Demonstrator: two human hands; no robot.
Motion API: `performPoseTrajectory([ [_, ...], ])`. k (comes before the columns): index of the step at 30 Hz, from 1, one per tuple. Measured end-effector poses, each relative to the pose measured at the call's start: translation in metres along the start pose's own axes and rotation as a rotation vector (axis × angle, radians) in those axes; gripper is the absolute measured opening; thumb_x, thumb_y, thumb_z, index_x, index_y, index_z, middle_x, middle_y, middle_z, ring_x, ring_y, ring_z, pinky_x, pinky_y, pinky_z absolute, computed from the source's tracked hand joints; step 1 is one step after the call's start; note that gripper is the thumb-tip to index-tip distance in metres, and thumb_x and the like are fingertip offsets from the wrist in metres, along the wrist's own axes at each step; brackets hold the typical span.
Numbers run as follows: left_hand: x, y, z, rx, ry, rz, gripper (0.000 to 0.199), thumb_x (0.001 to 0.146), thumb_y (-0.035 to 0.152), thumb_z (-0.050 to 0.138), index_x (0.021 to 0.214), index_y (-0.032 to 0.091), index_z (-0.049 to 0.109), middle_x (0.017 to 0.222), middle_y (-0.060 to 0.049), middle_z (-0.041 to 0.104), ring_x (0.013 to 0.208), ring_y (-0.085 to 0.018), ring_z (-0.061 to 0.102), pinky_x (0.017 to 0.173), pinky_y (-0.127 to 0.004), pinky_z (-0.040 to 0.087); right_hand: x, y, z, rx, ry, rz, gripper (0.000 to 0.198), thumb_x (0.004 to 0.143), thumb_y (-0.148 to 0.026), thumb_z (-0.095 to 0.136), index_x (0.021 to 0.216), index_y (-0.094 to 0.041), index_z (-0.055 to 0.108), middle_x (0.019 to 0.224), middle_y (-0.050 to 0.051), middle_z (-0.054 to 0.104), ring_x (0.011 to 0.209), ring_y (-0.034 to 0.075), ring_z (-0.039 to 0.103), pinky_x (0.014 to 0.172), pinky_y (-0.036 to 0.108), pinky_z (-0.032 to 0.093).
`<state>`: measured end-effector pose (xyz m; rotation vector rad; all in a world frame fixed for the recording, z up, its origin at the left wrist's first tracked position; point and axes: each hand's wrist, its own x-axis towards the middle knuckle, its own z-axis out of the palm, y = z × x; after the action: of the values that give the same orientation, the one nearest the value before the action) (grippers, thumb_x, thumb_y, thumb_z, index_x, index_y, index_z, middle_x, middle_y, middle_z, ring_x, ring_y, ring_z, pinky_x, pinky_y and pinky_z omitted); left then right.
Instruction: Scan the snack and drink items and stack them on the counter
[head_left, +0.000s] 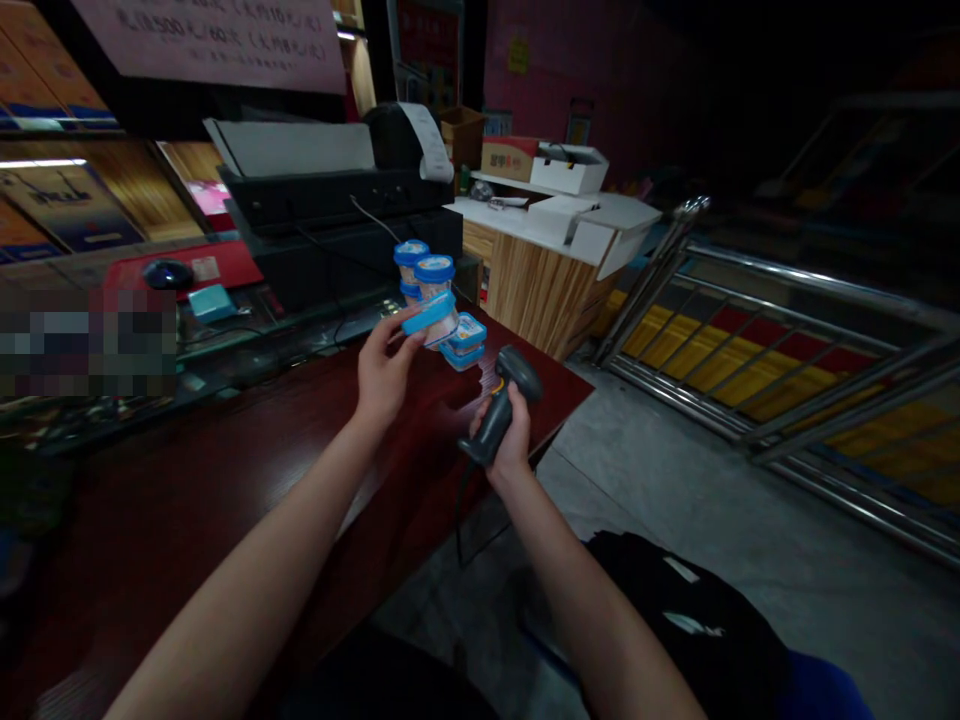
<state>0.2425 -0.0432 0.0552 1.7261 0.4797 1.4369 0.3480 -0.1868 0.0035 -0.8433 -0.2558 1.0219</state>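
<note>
Between the thumb and fingers of my left hand (386, 365) is a small tub with a blue lid (430, 316), tilted above the dark red desk (300, 470). My right hand (512, 435) is wrapped round the handle of a dark grey barcode scanner (495, 415), its cord hanging down below. Right behind the held tub stand stacked round tubs with blue lids (434, 268). To their right, a pile of flatter blue-lidded tubs (466, 335) lies on the desk, short of the scanner's head.
Behind the tubs stands a black machine (337, 240) with a receipt printer (394, 135) on top. A mouse (167, 274) lies on a red mat at left. A wood-sided counter (536, 285) and metal railing (750, 360) stand at right. Below is a dark chair-like shape (667, 610).
</note>
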Motion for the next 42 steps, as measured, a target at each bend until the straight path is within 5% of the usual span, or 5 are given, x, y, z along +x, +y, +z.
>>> performPoseTrajectory([
  [7, -0.075, 0.019, -0.168, -0.24, 0.125, -0.494, 0.042, 0.082, 0.047, 0.081, 0.117, 0.028, 0.066, 0.123, -0.003, 0.071, 0.109, -0.02, 0.071, 0.09, -0.036, 0.061, -0.011, 0.023, 0.029, -0.034, -0.213, 0.127, 0.038, 0.083, -0.057, 0.069, 0.089, -0.02, 0.061, 0.054, -0.004, 0.059, 0.035, 0.011, 0.049, 0.031, 0.021, 0.039],
  [16, -0.123, 0.017, -0.292, -0.178, 0.38, -0.459, 0.046, 0.086, 0.045, 0.077, 0.125, 0.028, 0.06, 0.137, -0.008, 0.066, 0.119, -0.021, 0.069, 0.101, -0.041, 0.058, 0.0, 0.121, 0.163, -0.282, -0.742, 0.618, 0.038, 0.09, -0.056, 0.062, 0.088, -0.018, 0.061, 0.055, -0.001, 0.062, 0.034, 0.011, 0.049, 0.031, 0.02, 0.037],
  [21, -0.123, 0.01, -0.313, -0.096, 0.494, -0.391, 0.045, 0.084, 0.04, 0.077, 0.123, 0.025, 0.062, 0.135, -0.008, 0.066, 0.121, -0.022, 0.066, 0.099, -0.035, 0.058, 0.002, 0.15, 0.194, -0.312, -0.868, 0.653, 0.037, 0.09, -0.057, 0.059, 0.087, -0.019, 0.06, 0.053, -0.003, 0.059, 0.033, 0.011, 0.046, 0.03, 0.02, 0.035],
  [37, -0.121, 0.013, -0.306, 0.116, 0.43, -0.304, 0.034, 0.091, 0.031, 0.067, 0.124, 0.022, 0.064, 0.134, -0.01, 0.067, 0.123, -0.025, 0.065, 0.105, -0.044, 0.055, -0.001, 0.155, 0.187, -0.404, -0.773, 0.674, 0.035, 0.093, -0.053, 0.054, 0.085, -0.02, 0.059, 0.053, -0.003, 0.058, 0.033, 0.011, 0.046, 0.029, 0.021, 0.036],
  [42, -0.125, 0.052, -0.293, 0.436, 0.374, -0.079, 0.022, 0.095, 0.03, 0.065, 0.116, 0.023, 0.068, 0.129, -0.008, 0.07, 0.125, -0.025, 0.063, 0.111, -0.047, 0.05, -0.004, 0.151, 0.185, -0.343, -0.764, 0.625, 0.034, 0.093, -0.054, 0.054, 0.087, -0.021, 0.058, 0.052, -0.003, 0.057, 0.032, 0.012, 0.044, 0.029, 0.022, 0.033],
])
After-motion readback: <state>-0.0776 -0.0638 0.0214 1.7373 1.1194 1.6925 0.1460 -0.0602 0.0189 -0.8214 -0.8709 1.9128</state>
